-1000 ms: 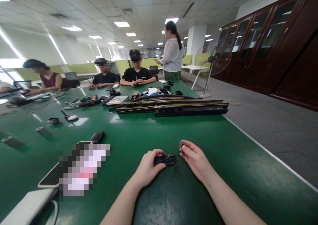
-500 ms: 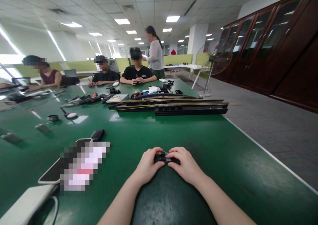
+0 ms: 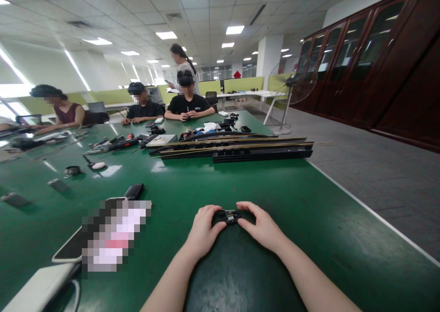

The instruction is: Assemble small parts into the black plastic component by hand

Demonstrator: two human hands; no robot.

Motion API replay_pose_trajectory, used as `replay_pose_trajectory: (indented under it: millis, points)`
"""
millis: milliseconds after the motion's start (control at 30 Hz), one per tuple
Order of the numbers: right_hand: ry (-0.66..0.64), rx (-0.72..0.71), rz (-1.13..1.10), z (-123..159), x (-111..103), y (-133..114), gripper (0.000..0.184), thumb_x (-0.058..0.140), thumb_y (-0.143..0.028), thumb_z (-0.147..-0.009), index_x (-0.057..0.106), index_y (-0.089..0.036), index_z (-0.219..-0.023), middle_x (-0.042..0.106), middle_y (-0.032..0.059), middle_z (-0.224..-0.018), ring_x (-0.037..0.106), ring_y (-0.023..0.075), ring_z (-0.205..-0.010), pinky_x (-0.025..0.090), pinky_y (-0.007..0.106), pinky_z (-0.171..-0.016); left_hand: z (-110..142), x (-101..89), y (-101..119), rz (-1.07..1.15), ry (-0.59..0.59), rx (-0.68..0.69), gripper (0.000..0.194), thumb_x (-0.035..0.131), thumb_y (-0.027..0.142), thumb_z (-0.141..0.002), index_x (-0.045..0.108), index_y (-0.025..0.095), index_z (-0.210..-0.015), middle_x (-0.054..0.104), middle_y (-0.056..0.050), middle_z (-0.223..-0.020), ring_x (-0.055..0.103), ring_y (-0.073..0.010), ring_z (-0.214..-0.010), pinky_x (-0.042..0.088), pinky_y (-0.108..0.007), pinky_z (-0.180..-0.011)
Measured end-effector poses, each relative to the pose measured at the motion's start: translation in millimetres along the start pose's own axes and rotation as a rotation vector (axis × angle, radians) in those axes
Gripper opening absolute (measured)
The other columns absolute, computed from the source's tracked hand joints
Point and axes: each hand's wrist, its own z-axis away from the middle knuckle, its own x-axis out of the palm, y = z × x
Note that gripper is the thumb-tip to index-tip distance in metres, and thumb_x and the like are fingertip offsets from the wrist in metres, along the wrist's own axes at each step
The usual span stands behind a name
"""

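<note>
A small black part (image 3: 231, 217), seemingly plastic, with silvery and pale details along its middle, lies on the glossy green table (image 3: 192, 181) between the two hands, in front of the person. Its long axis seems to run crosswise, from the left hand (image 3: 205, 229) toward the right hand (image 3: 263, 227), with its detailed face upward; which end is the front cannot be told.

The left hand's grip is narrowed to the part, fingers at the far side and thumb at the near side, and it appears to hold the left end, which the hand partly hides. The right hand's grip is parted, finger and thumb well separated, with the tips just beside the right end; nothing is seen clasped between them, and whether the thumb touches the part is too small to tell.

The table is smooth and reflective, with a darker, scuffed sheen near the person. Across it lie long, straight black rails (image 3: 264, 153) with slim yellowish rods (image 3: 254, 144) on top. To the left are a flat, dark panel with a pale rim (image 3: 68, 244), a rounded black block (image 3: 134, 191) and a smooth white slab (image 3: 41, 284).
</note>
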Motion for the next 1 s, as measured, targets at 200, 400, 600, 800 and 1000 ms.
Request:
replay_pose_trajectory:
  millis: [200, 400, 600, 800, 1000]
  points:
    - [0.094, 0.033, 0.077, -0.7, 3.5, -0.8, 0.029, 0.046, -0.013, -0.075, 0.059, -0.019, -0.1, 0.064, 0.0068, -0.099, 0.059, 0.018, -0.095, 0.042, 0.036, -0.09, 0.3, 1.3, -1.1, -0.054, -0.012, -0.013, 0.034, 0.053, 0.026, -0.077, 0.053, 0.02, -0.11, 0.057, -0.007, -0.108, 0.049, -0.0211, -0.102, 0.037, -0.04, -0.092]
    - [0.067, 0.032, 0.093, -0.4, 3.4, -0.5, 0.028, 0.043, -0.014, -0.078, 0.058, -0.018, -0.101, 0.066, 0.0066, -0.093, 0.061, 0.0175, -0.09, 0.043, 0.034, -0.087, -0.7, 2.5, -2.3, -0.065, -0.011, -0.017, 0.034, 0.05, 0.028, -0.08, 0.052, 0.019, -0.112, 0.057, -0.007, -0.11, 0.048, -0.0205, -0.104, 0.036, -0.039, -0.093]
    - [0.056, 0.026, 0.098, -0.6, 3.3, 0.6, 0.027, 0.043, -0.015, -0.079, 0.058, -0.018, -0.101, 0.066, 0.0061, -0.092, 0.061, 0.0171, -0.089, 0.043, 0.033, -0.086, -1.0, 1.8, -1.7, -0.056, -0.011, -0.032, 0.033, 0.049, 0.03, -0.08, 0.054, 0.02, -0.111, 0.058, -0.007, -0.109, 0.048, -0.0204, -0.103, 0.037, -0.039, -0.092]
    - [0.055, 0.023, 0.104, -0.6, 3.0, 0.9, 0.026, 0.043, -0.015, -0.079, 0.059, -0.019, -0.099, 0.066, 0.0058, -0.091, 0.061, 0.0173, -0.089, 0.043, 0.033, -0.086, -1.3, 0.9, -1.5, -0.048, -0.022, -0.033, 0.033, 0.048, 0.032, -0.081, 0.054, 0.02, -0.111, 0.058, -0.007, -0.108, 0.049, -0.0203, -0.102, 0.038, -0.039, -0.091]
    - [0.06, 0.015, 0.088, -0.5, 3.6, 2.3, 0.024, 0.044, -0.015, -0.079, 0.06, -0.021, -0.096, 0.066, 0.0054, -0.09, 0.061, 0.0172, -0.087, 0.044, 0.034, -0.085, -2.5, 0.6, -0.7, -0.033, -0.023, -0.039, 0.031, 0.047, 0.031, -0.081, 0.055, 0.021, -0.11, 0.058, -0.006, -0.108, 0.049, -0.0203, -0.102, 0.038, -0.039, -0.091]
